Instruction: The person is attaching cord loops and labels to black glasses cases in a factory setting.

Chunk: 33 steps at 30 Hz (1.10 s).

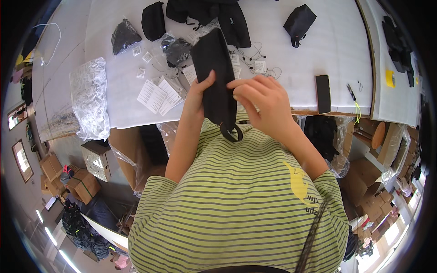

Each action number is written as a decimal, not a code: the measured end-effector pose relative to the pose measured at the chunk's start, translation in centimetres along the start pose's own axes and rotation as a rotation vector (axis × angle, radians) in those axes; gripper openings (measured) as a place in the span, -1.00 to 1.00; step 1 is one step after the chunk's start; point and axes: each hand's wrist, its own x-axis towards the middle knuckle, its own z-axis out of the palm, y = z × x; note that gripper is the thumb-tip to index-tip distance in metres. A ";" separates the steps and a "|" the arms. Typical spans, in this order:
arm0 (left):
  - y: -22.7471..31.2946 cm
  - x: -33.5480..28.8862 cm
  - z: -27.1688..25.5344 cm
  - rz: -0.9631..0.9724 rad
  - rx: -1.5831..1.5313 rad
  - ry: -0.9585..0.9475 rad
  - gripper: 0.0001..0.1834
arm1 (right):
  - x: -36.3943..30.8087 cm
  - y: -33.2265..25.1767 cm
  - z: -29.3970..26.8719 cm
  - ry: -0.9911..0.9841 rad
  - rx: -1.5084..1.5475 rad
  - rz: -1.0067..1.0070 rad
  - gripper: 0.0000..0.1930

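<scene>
In front of my chest I hold a long black fabric pouch, tilted, with a small loop at its lower end. My left hand grips its left side, thumb lying over the front. At the right edge, the bent fingers of my right hand pinch the pouch; the exact part between the fingertips is too small to make out. Behind the pouch lie white paper slips and tags on thin black cords.
More black pouches and another black pouch lie farther back on the white table. A stack of clear plastic bags sits left. On the right are a phone and thread snips. Cardboard boxes stand below the edge.
</scene>
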 end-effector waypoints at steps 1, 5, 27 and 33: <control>0.0 -0.1 0.1 -0.004 0.001 -0.002 -0.62 | 0.3 0.2 -0.2 0.028 -0.016 0.032 -0.87; -0.4 -1.2 1.0 0.004 0.278 -0.134 -0.65 | 2.6 2.1 -0.9 0.308 -0.074 0.090 -0.90; 0.4 0.5 1.9 0.242 -0.048 0.262 -0.74 | -1.2 -0.5 -0.7 -0.037 -0.191 0.140 -0.61; 0.2 -1.8 2.4 -0.002 0.035 -0.009 -0.66 | -2.1 2.4 -0.7 -0.135 -0.017 0.194 -0.55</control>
